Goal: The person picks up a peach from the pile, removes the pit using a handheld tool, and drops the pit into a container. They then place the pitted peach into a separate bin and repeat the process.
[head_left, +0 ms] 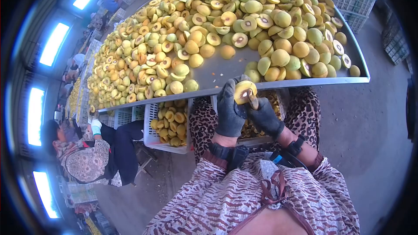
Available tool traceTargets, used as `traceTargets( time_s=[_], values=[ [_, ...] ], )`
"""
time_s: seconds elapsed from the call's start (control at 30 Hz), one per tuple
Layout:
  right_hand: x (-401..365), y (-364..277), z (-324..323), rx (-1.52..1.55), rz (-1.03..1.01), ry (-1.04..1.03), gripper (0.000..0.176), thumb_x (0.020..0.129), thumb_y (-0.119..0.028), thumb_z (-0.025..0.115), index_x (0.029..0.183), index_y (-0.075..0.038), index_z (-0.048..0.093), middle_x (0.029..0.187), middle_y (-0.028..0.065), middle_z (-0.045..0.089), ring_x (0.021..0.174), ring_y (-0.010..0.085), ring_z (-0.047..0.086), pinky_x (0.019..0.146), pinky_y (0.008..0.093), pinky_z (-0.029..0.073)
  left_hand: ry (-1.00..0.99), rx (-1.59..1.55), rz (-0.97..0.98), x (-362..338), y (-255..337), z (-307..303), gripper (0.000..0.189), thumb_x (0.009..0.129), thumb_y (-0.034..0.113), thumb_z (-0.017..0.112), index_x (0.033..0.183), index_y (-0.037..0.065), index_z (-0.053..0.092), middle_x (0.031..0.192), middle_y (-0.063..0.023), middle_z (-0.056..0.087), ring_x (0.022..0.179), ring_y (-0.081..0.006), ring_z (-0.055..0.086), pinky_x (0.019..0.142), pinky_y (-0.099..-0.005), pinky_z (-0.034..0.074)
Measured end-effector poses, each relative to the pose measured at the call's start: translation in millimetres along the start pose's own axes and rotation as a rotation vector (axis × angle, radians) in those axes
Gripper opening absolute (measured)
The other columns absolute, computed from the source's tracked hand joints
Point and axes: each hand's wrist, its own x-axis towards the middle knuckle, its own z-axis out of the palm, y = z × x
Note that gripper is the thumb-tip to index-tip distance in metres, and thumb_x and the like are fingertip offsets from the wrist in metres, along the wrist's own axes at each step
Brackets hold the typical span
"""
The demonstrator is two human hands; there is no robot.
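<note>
Left grip [231,109] upright, gloved fingers [227,90] curled, right grip [264,116] clenched just beside it, 2 forearms [307,155] converging

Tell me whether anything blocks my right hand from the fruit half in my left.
Nothing visible blocks the right hand; only the narrow brownish piece at its fingers, too blurred to identify, meets the fruit half in the left hand.

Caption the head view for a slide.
Gloved left hand holds a cut fruit, right hand close beside it, before a metal table heaped with more fruit.
</note>
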Motion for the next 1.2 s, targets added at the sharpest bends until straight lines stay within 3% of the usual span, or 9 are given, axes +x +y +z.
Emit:
traceTargets(
  time_s=[0.07, 0.4, 0.63, 0.77, 0.9, 0.97, 1.07, 1.1, 1.2],
  values=[
    [-0.9, 5.0, 0.7, 0.000, 0.116, -0.006, 0.021, 0.089, -0.014, 0.062, 0.092, 0.007, 0.063, 0.071, 0.0157, 0.064, 0.067, 0.0091, 0.057, 0.061, 0.0348, 0.048, 0.017, 0.407, 0.206, 0.9, -5.3, -1.2, 0.038, 0.104, 0.031, 0.045, 0.109, -0.003, 0.061, 0.106, -0.0095, 0.064, 0.098, -0.0164, 0.062, 0.088, -0.0306, 0.052],
    [-11.4, 0.9, 5.7, 0.104, -0.075, -0.059, 0.024, 0.097, -0.021, 0.059, 0.098, 0.002, 0.067, 0.083, 0.0049, 0.070, 0.077, 0.0071, 0.058, 0.071, 0.0299, 0.050, 0.067, 0.444, 0.207, -3.9, 5.4, 17.2, 0.040, 0.102, 0.036, 0.048, 0.096, -0.002, 0.060, 0.092, -0.0132, 0.066, 0.085, -0.0230, 0.067, 0.080, -0.0341, 0.056],
    [-9.3, 3.0, -11.0, 0.265, 0.083, -0.450, 0.051, 0.078, -0.004, 0.073, 0.125, -0.005, 0.055, 0.115, 0.0062, 0.061, 0.103, 0.0144, 0.058, 0.088, 0.0301, 0.049, -0.116, 0.103, -0.093, -16.4, 22.9, 15.5, 0.043, 0.100, 0.039, 0.052, 0.084, 0.001, 0.063, 0.083, -0.0151, 0.067, 0.076, -0.0253, 0.069, 0.067, -0.0338, 0.058],
    [-3.7, 11.9, 7.2, 0.141, -0.040, -0.584, 0.035, 0.077, -0.003, 0.071, 0.110, -0.004, 0.061, 0.095, 0.0023, 0.063, 0.087, 0.0129, 0.059, 0.078, 0.0290, 0.050, -0.124, -0.060, -0.197, -18.9, 36.2, -13.5, 0.045, 0.099, 0.045, 0.051, 0.086, 0.003, 0.061, 0.082, -0.0161, 0.065, 0.076, -0.0274, 0.068, 0.064, -0.0361, 0.058],
    [-15.5, 9.1, 20.2, 0.151, -0.232, -0.449, 0.005, 0.082, -0.006, 0.064, 0.080, -0.003, 0.061, 0.058, 0.0040, 0.047, 0.054, 0.0091, 0.046, 0.053, 0.0296, 0.042, 0.062, -0.177, 0.095, -33.8, 98.7, -70.6, 0.052, 0.100, 0.050, 0.046, 0.092, 0.001, 0.063, 0.087, -0.0153, 0.067, 0.082, -0.0266, 0.068, 0.072, -0.0357, 0.059],
    [-18.0, 37.3, 0.2, 0.126, 0.190, -0.399, 0.005, 0.082, -0.006, 0.062, 0.080, -0.002, 0.061, 0.060, 0.0048, 0.049, 0.057, 0.0066, 0.046, 0.053, 0.0291, 0.041, 0.574, 0.724, 0.219, -39.7, 132.2, -123.7, 0.053, 0.101, 0.046, 0.046, 0.103, -0.004, 0.065, 0.100, -0.0153, 0.069, 0.091, -0.0240, 0.067, 0.084, -0.0321, 0.055],
    [-23.5, 72.5, -16.4, -0.450, 0.123, -0.504, 0.006, 0.081, -0.005, 0.064, 0.077, -0.002, 0.061, 0.063, -0.0021, 0.053, 0.062, 0.0039, 0.046, 0.055, 0.0271, 0.040, 0.439, 1.223, 0.460, 5.2, 136.1, -172.0, 0.039, 0.099, 0.025, 0.050, 0.113, -0.008, 0.064, 0.112, -0.0128, 0.067, 0.113, -0.0211, 0.058, 0.103, -0.0326, 0.041],
    [-22.8, 59.3, -17.5, -0.458, 0.129, -0.497, 0.006, 0.081, -0.005, 0.064, 0.077, -0.002, 0.061, 0.063, -0.0021, 0.053, 0.062, 0.0039, 0.046, 0.055, 0.0271, 0.040, 0.478, 0.954, 0.388, 28.4, 118.0, -138.4, 0.034, 0.097, 0.021, 0.052, 0.113, -0.006, 0.065, 0.117, -0.0118, 0.065, 0.116, -0.0222, 0.056, 0.103, -0.0336, 0.041],
    [-20.3, 12.4, -11.8, 0.287, 0.413, -0.420, 0.005, 0.080, -0.006, 0.066, 0.076, -0.004, 0.063, 0.069, -0.0063, 0.055, 0.066, 0.0029, 0.047, 0.057, 0.0239, 0.040, 0.053, 1.343, 0.513, 116.5, 65.9, -102.0, 0.033, 0.091, 0.024, 0.064, 0.113, 0.000, 0.066, 0.122, -0.0172, 0.061, 0.125, -0.0277, 0.051, 0.103, -0.0358, 0.040]
  ],
)
